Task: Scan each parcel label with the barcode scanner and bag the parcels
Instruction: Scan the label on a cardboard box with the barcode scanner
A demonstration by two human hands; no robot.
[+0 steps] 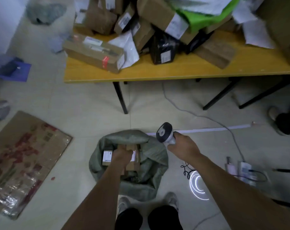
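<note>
the left hand (122,155) grips a small brown cardboard parcel (131,147) low inside the open grey-green woven sack (155,156), so a few are bagged. the right hand (184,146) clasps the white handheld barcode scanner (165,132). the heap of brown labelled boxes (94,52) on the yellow table (174,70) suggests most work remains.

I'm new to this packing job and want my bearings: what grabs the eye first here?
The left hand grips a labelled parcel inside the open green sack on the floor, while the right hand holds the barcode scanner just beside it. Beyond, a heap of parcels crowds the yellow table.
</note>
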